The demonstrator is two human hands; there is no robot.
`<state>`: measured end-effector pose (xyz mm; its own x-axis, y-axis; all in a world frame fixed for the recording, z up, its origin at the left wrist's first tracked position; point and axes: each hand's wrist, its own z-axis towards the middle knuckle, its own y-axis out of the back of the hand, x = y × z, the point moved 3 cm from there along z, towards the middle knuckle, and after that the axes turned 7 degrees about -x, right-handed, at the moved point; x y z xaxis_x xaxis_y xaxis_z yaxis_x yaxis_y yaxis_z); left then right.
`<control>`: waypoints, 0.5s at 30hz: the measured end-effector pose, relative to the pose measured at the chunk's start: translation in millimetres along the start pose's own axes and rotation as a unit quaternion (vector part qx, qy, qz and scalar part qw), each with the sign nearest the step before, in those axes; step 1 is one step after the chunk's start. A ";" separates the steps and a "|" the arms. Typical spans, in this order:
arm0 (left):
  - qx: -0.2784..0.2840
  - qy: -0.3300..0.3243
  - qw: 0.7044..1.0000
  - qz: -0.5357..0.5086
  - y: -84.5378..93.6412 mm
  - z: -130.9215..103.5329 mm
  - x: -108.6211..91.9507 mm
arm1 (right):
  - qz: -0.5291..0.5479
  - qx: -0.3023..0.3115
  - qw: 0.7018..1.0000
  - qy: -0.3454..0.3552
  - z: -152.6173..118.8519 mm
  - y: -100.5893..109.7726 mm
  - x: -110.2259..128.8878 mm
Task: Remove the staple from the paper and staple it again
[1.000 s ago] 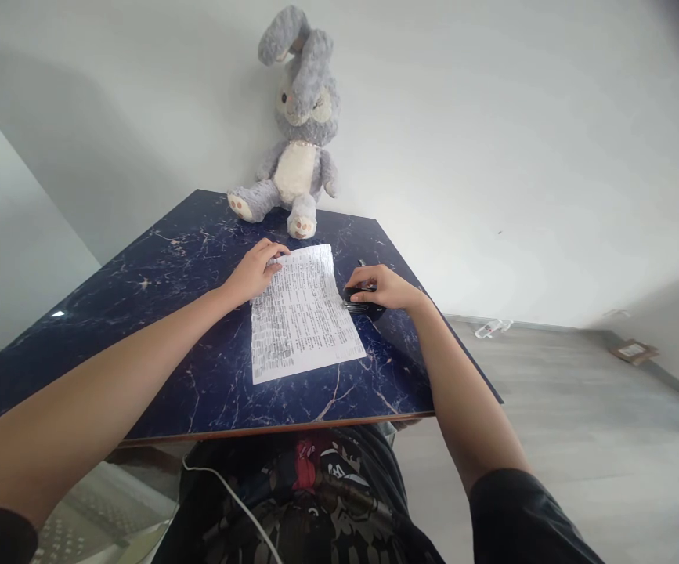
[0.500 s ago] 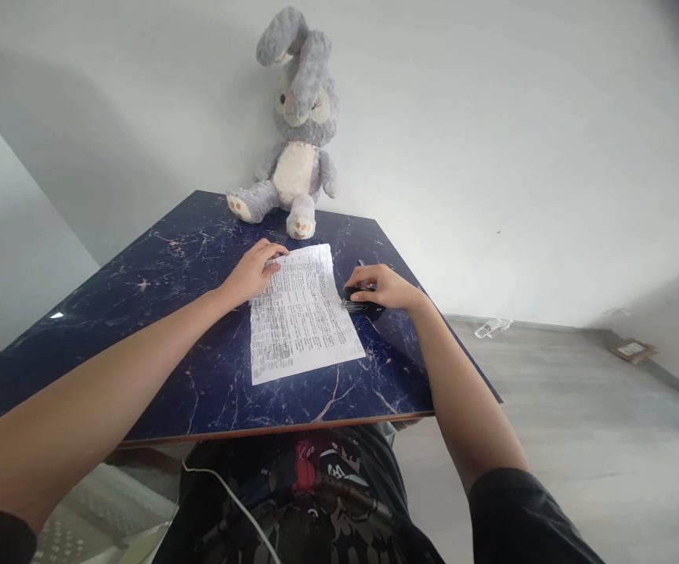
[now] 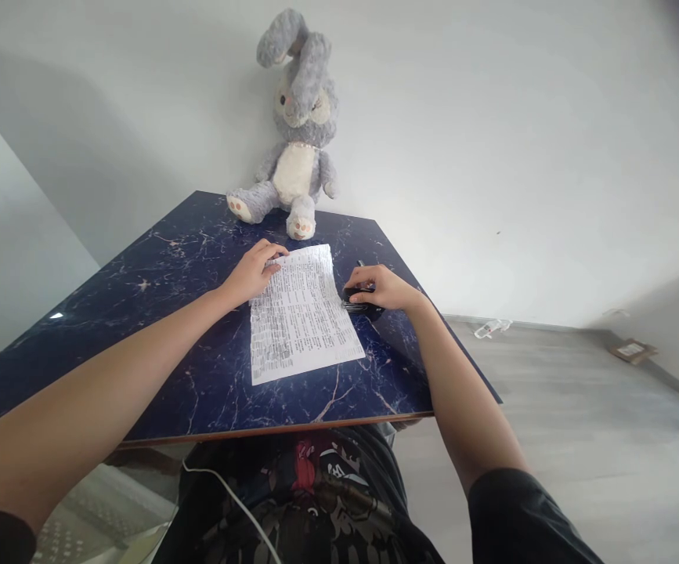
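Note:
A printed white sheet of paper (image 3: 304, 313) lies on the dark blue marbled table (image 3: 198, 392). My left hand (image 3: 257, 270) rests on the sheet's upper left edge, fingers apart, holding nothing. At the sheet's right edge, my right hand (image 3: 381, 286) is closed on a small black tool (image 3: 366, 307) that looks like a stapler. The tool's front end touches the paper's edge, and the fingers cover part of it.
A grey plush rabbit (image 3: 295, 168) sits at the back of the table against the wall. A white cable (image 3: 230, 489) crosses my lap. On the floor at the right are a clear plastic item (image 3: 492, 328) and a brown package (image 3: 633, 350).

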<state>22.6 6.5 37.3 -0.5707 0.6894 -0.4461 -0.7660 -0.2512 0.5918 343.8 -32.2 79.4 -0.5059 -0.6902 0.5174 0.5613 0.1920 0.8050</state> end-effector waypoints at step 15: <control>0.003 0.004 1.000 0.000 0.1 -0.5 -1.0 | 0.011 0.006 1.000 -0.020 -0.1 -2.9 -1.5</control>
<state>22.9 5.4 37.4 -0.5735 0.6837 -0.4513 -0.7642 -0.2479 0.5954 343.0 -31.7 76.2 -0.5201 -0.6569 0.5459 0.5641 0.2157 0.7970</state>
